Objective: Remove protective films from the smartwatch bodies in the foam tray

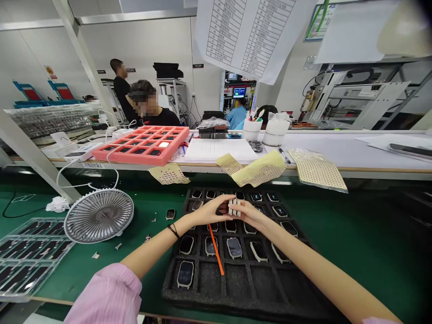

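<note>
Looking down from the head view at a left hand and a right hand meeting over a black foam tray, fingers pressed together and pinching a small white piece between them, its exact kind too small to tell. Below the hands, rows of square compartments holding dark smartwatch bodies with pale rims, several sitting tilted. Lying slantwise across the compartments just beneath the left hand, an orange stick. Around the left wrist, thin black bands, and farther down that arm, a pink sleeve. Left of the tray, on a green bench mat, a grey desk fan beside a clear plastic tray of dark pieces. Beyond, along a white shelf, a red silicone tray, perforated yellow sheets drooping over the edge, and white cups. Farther back, a seated person in black, a standing person, and a person in blue at other benches, with a printed chart hanging overhead.
</note>
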Tool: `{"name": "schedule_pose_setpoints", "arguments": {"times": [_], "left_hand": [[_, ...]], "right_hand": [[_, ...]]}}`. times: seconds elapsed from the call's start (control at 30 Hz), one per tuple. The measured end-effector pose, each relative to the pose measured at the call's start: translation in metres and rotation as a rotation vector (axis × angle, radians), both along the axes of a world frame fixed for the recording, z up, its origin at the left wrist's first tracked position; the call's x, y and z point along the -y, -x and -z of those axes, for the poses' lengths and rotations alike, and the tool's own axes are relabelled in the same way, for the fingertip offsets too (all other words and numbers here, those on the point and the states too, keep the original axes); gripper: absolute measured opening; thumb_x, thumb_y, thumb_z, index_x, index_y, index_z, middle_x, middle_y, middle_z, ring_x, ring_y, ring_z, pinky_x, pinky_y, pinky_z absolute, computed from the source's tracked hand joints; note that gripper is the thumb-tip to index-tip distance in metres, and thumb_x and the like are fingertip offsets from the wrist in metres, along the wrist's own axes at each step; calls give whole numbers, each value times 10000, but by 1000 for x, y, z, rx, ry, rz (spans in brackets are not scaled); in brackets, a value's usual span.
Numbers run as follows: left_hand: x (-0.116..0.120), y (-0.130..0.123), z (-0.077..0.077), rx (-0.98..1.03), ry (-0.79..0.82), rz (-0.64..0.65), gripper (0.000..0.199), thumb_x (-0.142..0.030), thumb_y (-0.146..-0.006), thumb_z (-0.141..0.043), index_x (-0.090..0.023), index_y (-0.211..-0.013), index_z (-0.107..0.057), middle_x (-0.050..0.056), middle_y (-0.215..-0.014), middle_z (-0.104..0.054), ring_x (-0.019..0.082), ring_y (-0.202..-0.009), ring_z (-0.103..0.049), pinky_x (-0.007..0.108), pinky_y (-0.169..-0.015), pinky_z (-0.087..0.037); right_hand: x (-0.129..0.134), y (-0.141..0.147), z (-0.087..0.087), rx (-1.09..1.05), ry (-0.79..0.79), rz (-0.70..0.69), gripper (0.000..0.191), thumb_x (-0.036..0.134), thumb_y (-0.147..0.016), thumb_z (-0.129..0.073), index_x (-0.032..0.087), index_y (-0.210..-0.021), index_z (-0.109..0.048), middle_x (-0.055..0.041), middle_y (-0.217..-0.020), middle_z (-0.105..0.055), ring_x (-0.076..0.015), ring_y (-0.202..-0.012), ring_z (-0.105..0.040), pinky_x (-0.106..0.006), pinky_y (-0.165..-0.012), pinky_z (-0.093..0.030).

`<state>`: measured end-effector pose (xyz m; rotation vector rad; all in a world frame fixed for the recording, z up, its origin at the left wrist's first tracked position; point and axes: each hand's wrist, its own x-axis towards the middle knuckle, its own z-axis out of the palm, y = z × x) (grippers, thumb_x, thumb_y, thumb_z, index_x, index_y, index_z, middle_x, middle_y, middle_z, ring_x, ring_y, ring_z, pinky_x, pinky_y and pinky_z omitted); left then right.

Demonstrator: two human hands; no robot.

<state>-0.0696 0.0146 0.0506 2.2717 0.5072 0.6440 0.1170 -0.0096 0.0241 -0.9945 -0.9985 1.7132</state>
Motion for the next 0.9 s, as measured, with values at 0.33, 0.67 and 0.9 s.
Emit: {"name": "schedule_pose_setpoints", "arguments": {"times": [0.33, 0.67, 0.9], "left_hand": [[-26, -25, 21, -158, -150, -206, 532, -182, -726, -731, -166, -1229, -558, 93, -1230, -589, 225, -1151, -546, 330, -1031, -419], [-45, 20, 20, -412, -303, -249, 522, -417, -834, -595, -276, -1323, -477, 74, -1332, -507, 239, -1222, -468, 398, -1060, -388], [-37, 42, 50, -585, -340, -116, 478, -385, -965, -270, -262, -1427, -282, 32, -1509, -230, 200, -1434, -106, 478, -1195, -86]], "right_hand": [[-10, -29, 7, 369, -109, 180, 444, 358, -888, -382, 128, -1267, -405, -109, -897, -652, -189, -757, -656, -408, -786, -544], [-31, -35, 31, 1095, -499, 157, 417, 185, -804, -442, 77, -1180, -587, -153, -1049, -593, -260, -1038, -561, -425, -969, -410], [7, -14, 6, 1338, -1089, -123, 435, 118, -867, -403, 199, -1275, -529, -135, -1187, -536, -251, -1125, -463, -441, -959, -373]]}}
